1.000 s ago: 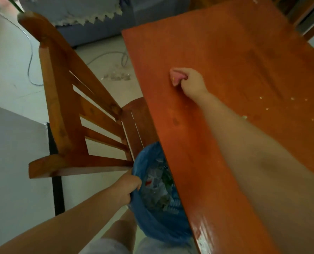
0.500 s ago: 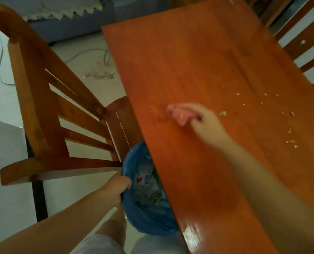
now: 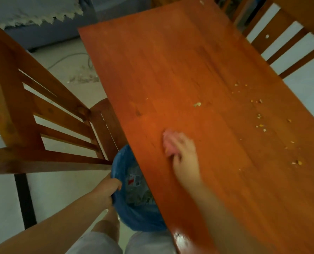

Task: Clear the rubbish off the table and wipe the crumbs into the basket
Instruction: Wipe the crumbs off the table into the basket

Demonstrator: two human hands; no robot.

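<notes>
My right hand (image 3: 184,156) presses a small pink cloth (image 3: 168,143) flat on the orange-brown table (image 3: 170,70), a short way in from its left edge. It is blurred by motion. My left hand (image 3: 107,190) grips the rim of a basket lined with a blue bag (image 3: 134,215), held below the table's left edge; wrappers and scraps lie inside. Several yellow crumbs (image 3: 260,125) are scattered on the table's right half, and one larger pale crumb (image 3: 197,104) lies in the middle.
A wooden slat-back chair (image 3: 42,114) stands close at the left, its seat touching the basket side. Another wooden chair (image 3: 284,39) is at the far right. A cable and debris (image 3: 83,78) lie on the pale floor beyond. My knees show at the bottom.
My right hand has dragged the pink cloth from the table's far part towards me, along the left side. My left hand keeps its hold on the basket rim. The view has shifted right.
</notes>
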